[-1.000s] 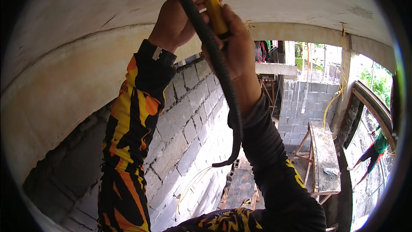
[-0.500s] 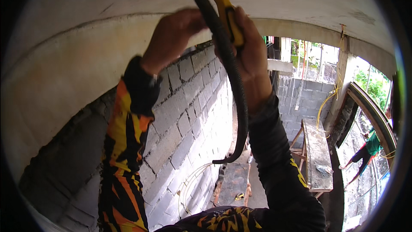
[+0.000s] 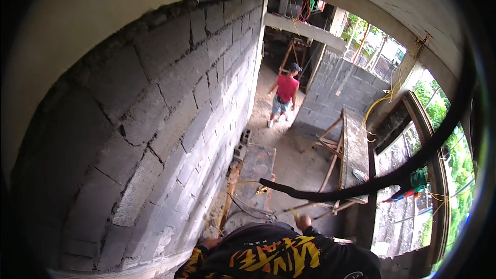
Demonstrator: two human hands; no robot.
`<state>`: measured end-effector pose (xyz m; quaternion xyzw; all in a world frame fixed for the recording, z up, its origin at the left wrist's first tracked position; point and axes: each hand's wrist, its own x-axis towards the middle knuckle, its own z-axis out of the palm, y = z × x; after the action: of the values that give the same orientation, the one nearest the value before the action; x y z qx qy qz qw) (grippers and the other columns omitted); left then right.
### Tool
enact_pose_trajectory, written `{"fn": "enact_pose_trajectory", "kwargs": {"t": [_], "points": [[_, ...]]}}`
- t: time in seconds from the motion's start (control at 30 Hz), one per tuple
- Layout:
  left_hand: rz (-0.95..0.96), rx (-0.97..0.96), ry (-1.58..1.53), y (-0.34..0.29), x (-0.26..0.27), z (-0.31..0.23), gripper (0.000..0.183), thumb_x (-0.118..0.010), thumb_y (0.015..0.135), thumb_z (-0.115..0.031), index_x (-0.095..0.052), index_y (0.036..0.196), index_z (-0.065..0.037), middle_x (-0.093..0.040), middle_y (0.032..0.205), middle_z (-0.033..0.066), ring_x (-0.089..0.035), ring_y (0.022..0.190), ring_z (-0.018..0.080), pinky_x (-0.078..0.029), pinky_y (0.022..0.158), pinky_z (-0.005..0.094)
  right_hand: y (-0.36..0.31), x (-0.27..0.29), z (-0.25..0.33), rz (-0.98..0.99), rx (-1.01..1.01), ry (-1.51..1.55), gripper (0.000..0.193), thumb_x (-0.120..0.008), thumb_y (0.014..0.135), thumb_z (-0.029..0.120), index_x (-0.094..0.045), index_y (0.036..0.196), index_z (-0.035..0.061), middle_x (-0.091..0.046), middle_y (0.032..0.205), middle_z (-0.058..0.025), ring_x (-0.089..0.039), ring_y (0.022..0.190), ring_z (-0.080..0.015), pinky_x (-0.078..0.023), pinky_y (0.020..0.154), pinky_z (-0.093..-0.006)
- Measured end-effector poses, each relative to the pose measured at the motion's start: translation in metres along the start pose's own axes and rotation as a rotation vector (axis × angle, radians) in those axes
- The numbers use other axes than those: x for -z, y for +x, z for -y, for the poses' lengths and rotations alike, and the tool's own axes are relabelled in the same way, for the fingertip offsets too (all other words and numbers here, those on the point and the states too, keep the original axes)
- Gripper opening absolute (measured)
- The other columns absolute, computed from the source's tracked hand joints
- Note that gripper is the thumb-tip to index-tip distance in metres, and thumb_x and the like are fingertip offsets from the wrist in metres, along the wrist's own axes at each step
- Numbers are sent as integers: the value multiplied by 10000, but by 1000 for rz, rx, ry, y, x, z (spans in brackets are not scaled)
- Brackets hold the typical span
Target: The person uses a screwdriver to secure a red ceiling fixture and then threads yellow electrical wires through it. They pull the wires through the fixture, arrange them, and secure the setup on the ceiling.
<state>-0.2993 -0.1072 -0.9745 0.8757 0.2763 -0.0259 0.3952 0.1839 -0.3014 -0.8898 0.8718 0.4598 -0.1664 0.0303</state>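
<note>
My right hand (image 3: 304,221) is low, just beyond the front of my dark shirt, with its fingers closed. A short yellow length of the screwdriver (image 3: 294,213) shows beside it; the handle is hidden. My left hand (image 3: 211,242) is down at the left of my shirt, small and partly covered, and its fingers do not show clearly. A black corrugated hose (image 3: 356,192) curves in from the upper right, and its free end hangs over the middle of the view. Neither hand touches the hose.
A raw block wall (image 3: 170,103) rises on the left. Below stands a plank platform (image 3: 253,168); to the right is a wooden trestle bench (image 3: 355,147). A person in a red shirt (image 3: 285,89) is on the floor beyond. Another, in green (image 3: 416,180), is outside the window frame (image 3: 431,139).
Both hands have come down from the ceiling to waist height, and my left hand is away from the hose. The view has tilted down and left; the hose now hangs at the right.
</note>
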Motion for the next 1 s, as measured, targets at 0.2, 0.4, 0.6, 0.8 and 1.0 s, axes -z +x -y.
{"fn": "enact_pose_trajectory", "kwargs": {"t": [0.2,0.4,0.6,0.8,1.0], "points": [[124,802,-1172,-32,28,20,476,-391,993,-444,-651,826,-82,-664,771,130,-649,698,280,-479,544,432,-91,-52,-21,465,-232,231,468,-627,854,487,-687,819,24,-663,735,-167,-650,683,-345,-518,640,-450],[-75,984,-798,-20,77,27,290,-598,863,-284,-615,715,-34,-589,568,89,-614,525,250,-465,512,419,-53,-13,-38,288,-293,56,568,-647,826,575,-724,761,15,-666,658,-118,-659,635,-280,-526,649,-390],[-81,831,-633,10,92,17,272,-607,897,-292,-676,883,-29,-648,750,53,-609,571,168,-473,459,315,21,2,15,89,-285,901,459,-687,845,396,-651,1110,22,-701,845,-190,-678,819,-351,-535,739,-431],[5,817,-696,9,81,25,294,-625,919,-327,-656,915,-35,-650,784,58,-615,589,187,-467,446,322,12,29,50,263,-87,549,461,-624,855,463,-720,959,25,-703,939,-238,-678,927,-383,-528,810,-437],[-820,584,-1329,22,155,36,192,-581,873,-142,-585,699,-62,-557,627,46,-533,463,169,-432,431,311,-11,139,165,215,1141,169,279,-518,926,183,-669,1152,118,-647,1231,-73,-588,1141,-249,-505,922,-365]]}}
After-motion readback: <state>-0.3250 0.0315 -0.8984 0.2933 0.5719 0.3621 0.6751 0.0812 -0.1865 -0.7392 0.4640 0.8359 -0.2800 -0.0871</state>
